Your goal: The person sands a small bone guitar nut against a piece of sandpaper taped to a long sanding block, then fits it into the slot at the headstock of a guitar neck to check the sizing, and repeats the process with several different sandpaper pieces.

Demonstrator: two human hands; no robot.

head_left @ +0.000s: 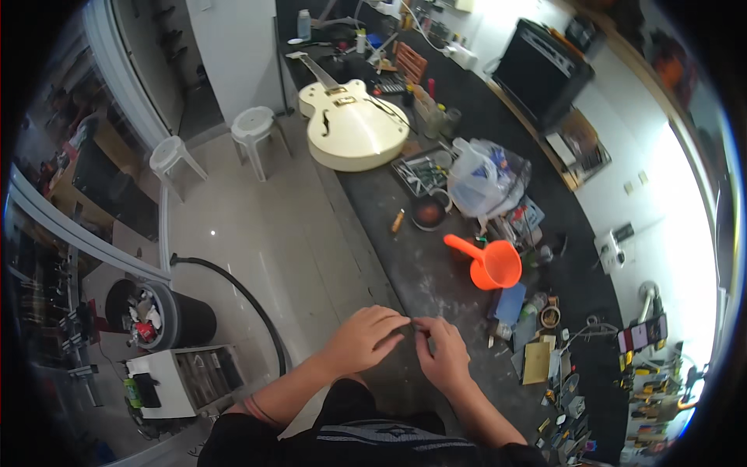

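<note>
My left hand [364,342] and right hand [443,352] curl loosely, fingertips close; whether they pinch anything, I can't tell. Rubbish [145,313] fills the bin [191,313] on the pale floor [249,226]; tools [425,174] fill the workbench [424,268] tray [402,177].

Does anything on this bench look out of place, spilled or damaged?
The orange dipper looks odd: a household scoop among workshop tools on the dark workbench, beyond the right hand. Pale smudges mark the workbench, cause unclear. No clear spill or damage shows.

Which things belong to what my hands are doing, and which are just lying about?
In hand:
left hand, right hand, fingertips close together; anything between them is too small to tell

Apparently lying about:
orange dipper
cream guitar
plastic bag
</note>
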